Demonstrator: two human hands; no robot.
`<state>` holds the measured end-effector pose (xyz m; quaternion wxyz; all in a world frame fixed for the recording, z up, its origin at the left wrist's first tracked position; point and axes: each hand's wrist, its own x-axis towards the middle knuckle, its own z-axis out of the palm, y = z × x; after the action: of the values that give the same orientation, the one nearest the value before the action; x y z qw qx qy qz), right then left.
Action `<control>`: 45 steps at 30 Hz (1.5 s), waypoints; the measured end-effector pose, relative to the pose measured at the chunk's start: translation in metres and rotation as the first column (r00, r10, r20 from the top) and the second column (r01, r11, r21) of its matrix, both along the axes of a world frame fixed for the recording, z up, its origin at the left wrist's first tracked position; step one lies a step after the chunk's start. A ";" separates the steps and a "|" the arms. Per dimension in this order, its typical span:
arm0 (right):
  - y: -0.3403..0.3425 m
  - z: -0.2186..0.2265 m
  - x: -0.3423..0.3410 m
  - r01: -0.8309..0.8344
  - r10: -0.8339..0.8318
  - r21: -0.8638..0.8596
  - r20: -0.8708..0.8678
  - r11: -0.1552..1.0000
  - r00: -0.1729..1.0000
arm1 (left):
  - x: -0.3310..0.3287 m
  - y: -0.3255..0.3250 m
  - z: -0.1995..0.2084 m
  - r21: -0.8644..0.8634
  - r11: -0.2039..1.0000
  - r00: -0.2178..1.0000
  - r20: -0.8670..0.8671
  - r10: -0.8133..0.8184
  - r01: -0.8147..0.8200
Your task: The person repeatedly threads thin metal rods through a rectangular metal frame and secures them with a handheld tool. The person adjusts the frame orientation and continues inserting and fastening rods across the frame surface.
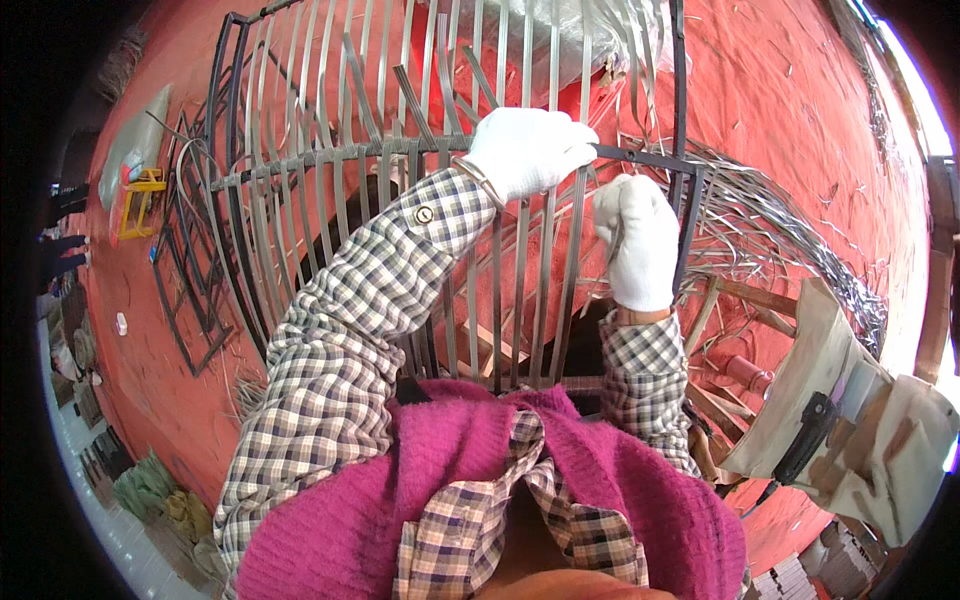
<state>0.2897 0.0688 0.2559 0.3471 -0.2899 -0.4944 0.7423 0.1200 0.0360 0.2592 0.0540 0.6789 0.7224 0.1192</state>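
across the black frame [681, 85], grey strips [572, 270] look mostly strung, crossbar's right end [645, 157] and loose tails [413, 100] seemingly left; left hand [528, 152] over crossbar, grip unclear, right hand [637, 240] bunched tight, contents hidden.

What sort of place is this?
Probably a weaving workshop, judging by the grey strips stretched along a dark frame, the heap of loose strips to the right, and the other dark frames on the left.
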 end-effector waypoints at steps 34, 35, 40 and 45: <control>0.043 -0.068 0.017 -0.153 0.058 0.187 0.432 0.970 0.900 | 0.010 0.013 -0.004 -0.027 0.997 0.997 -0.015 -0.069 0.069; 0.040 -0.067 0.027 -0.211 0.140 0.118 0.434 0.970 0.890 | 0.010 0.014 -0.005 -0.037 0.997 0.997 -0.010 -0.072 0.072; 0.017 -0.063 0.045 -0.302 0.350 -0.345 0.088 0.889 0.932 | 0.006 0.012 -0.010 0.027 0.995 0.995 -0.026 -0.092 0.093; 0.027 -0.023 0.049 -0.263 0.234 0.025 0.384 0.964 0.893 | 0.005 0.013 -0.012 0.062 0.993 0.994 -0.047 -0.097 0.099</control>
<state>0.3388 0.0958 0.2330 0.1586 -0.3480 -0.6129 0.6914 0.1254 0.0495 0.2472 0.0222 0.7174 0.6851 0.1246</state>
